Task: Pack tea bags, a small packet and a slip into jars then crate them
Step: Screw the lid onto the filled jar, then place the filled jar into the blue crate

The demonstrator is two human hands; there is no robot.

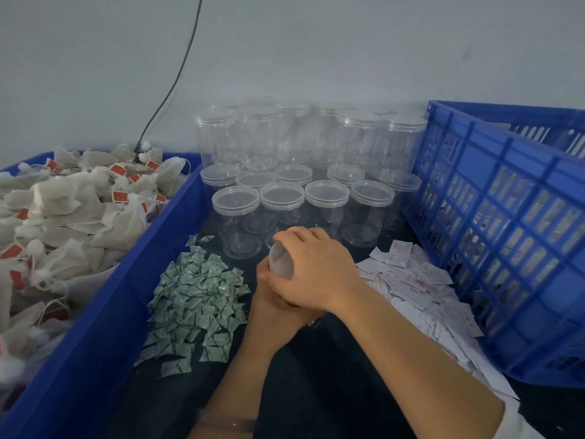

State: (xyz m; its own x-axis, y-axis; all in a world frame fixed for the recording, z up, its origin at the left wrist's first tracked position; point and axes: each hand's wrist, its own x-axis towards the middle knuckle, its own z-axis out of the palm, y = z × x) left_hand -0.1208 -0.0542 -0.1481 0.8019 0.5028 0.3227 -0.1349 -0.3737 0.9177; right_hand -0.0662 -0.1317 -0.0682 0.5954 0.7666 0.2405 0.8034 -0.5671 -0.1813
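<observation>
A clear plastic jar [280, 260] lies tilted between my two hands at the centre of the dark table. My right hand [313, 270] curls over its upper end, on the lid side. Below it my left hand [272, 301] grips the jar's body, largely hidden under the right hand. Tea bags [72, 210] with red tags fill a blue bin [104, 312] at the left. Small green-and-white packets [198, 299] lie heaped left of my hands. White slips [414, 286] with red print are piled to the right.
Several lidded clear jars [304, 188] stand in stacked rows behind my hands against the wall. A blue slatted crate [506, 236] stands at the right. A black cable [177, 77] runs down the grey wall to the bin's back.
</observation>
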